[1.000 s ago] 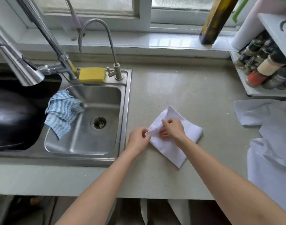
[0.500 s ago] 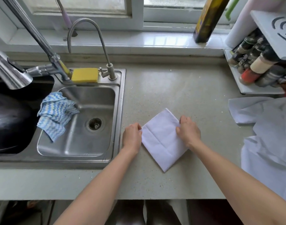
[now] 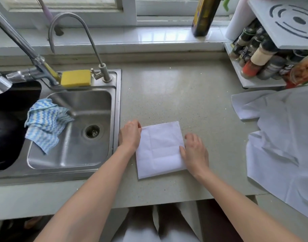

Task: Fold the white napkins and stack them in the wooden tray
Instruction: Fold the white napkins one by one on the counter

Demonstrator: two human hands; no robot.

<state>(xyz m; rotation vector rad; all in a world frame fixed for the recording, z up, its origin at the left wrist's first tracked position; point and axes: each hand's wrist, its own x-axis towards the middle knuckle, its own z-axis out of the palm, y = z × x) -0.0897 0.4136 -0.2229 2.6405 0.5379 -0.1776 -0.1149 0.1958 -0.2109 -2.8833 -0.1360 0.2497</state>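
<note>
Both hands [image 3: 130,135] [image 3: 195,152] prob. pressing folded napkin [image 3: 161,148] flat.

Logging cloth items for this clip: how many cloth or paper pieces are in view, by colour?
White: 3, the folded napkin on the counter between left hand and right hand, plus two unfolded napkins at right.
Blue-and-white: 1, the dishcloth on the sink divider.
Total: 4

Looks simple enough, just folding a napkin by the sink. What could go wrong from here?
The folded white square napkin lies close to the stainless steel sink; a nudge from the left hand could slide it in. The loose white napkins overhang the counter's front edge and might slip off. No wooden tray is in view.
</note>
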